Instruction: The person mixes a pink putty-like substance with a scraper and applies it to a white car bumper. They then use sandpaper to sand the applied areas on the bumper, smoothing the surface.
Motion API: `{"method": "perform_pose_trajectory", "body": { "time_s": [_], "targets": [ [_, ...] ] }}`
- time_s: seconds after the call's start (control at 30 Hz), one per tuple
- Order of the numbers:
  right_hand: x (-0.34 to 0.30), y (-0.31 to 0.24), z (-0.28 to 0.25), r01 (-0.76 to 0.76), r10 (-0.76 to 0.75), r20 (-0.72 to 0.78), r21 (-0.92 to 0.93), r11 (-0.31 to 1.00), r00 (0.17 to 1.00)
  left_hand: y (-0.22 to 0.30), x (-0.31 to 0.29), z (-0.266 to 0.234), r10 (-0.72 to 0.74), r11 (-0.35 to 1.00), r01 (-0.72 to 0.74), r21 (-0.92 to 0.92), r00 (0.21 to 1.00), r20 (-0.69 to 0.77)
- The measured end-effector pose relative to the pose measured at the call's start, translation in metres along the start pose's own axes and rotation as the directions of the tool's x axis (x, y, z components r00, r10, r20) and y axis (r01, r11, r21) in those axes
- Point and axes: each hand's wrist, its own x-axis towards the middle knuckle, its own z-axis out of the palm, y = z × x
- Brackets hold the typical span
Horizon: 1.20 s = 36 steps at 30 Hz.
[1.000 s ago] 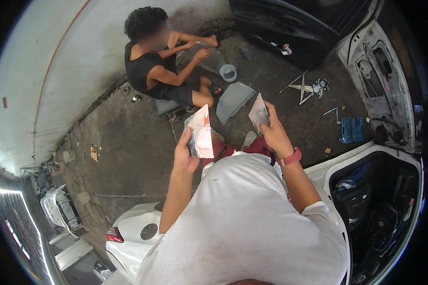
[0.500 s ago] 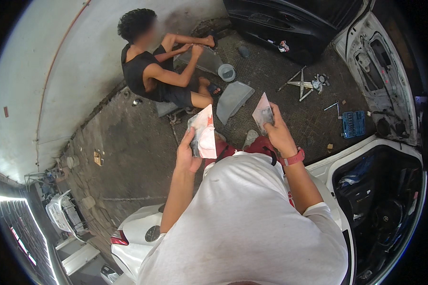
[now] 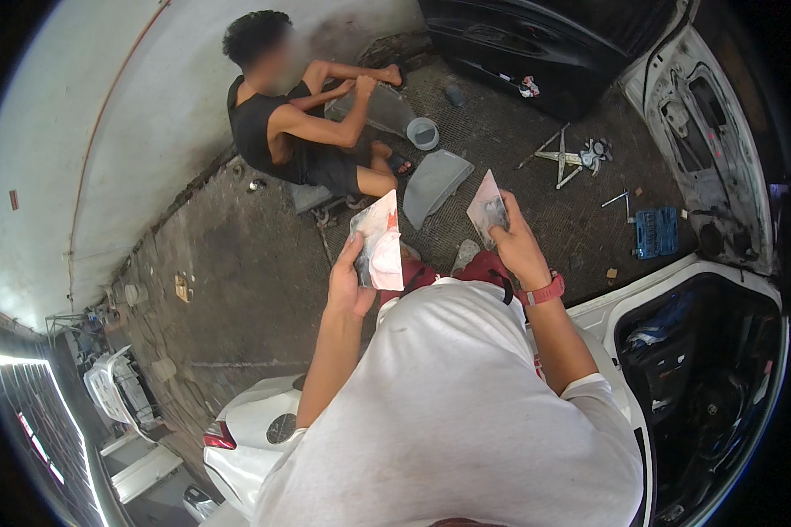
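My left hand [image 3: 350, 279] grips a flat, thin board [image 3: 367, 263] by its left side. Pale pink paste [image 3: 385, 255] with a streak of orange-red lies on the board, beside grey smears. In my right hand [image 3: 520, 244] is a flat putty spreader [image 3: 483, 209], pinkish toward its tip and smeared grey near my fingers. Its pointed corner is up, and a gap separates it from the board. Both hands are in front of my waist, above the floor.
A person [image 3: 294, 132] sits by the wall, hands on a grey panel [image 3: 382, 110]. Nearby are a bucket [image 3: 423, 133] and another grey panel [image 3: 438, 186]. A window regulator [image 3: 562, 158], a blue socket set [image 3: 656, 233], a black door panel [image 3: 536, 53] and a white car [image 3: 589, 316] are around me.
The view has shifted slightly, so the floor items appear a little farther right. Both hands keep their holds and nearly the same pose.
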Motion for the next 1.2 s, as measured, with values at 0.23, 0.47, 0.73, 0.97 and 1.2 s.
{"method": "perform_pose_trajectory", "body": {
  "time_s": [0.23,0.47,0.73,0.97,1.2],
  "targets": [
    [0.002,-0.003,0.000,-0.003,0.003,0.017,0.016,1.000,1.000,0.001,0.001,-0.002,0.000,1.000,-0.001,0.008,1.000,0.020],
    [0.003,0.012,0.002,0.036,-0.035,-0.015,0.020,0.999,0.999,0.002,-0.001,0.004,0.026,1.000,-0.027,0.002,0.994,0.107],
    [0.006,0.022,-0.002,-0.008,0.005,0.026,0.124,0.992,1.000,0.002,-0.002,0.005,0.025,1.000,-0.027,0.012,0.995,0.096],
    [0.008,0.005,-0.003,-0.130,0.106,0.075,0.634,0.762,0.991,0.001,-0.006,0.006,0.033,0.999,-0.030,-0.028,0.995,0.099],
    [0.030,-0.073,0.000,-0.130,-0.084,0.236,0.759,0.638,0.968,0.014,-0.006,0.004,-0.015,1.000,0.013,0.011,0.973,0.232]
  ]
}}
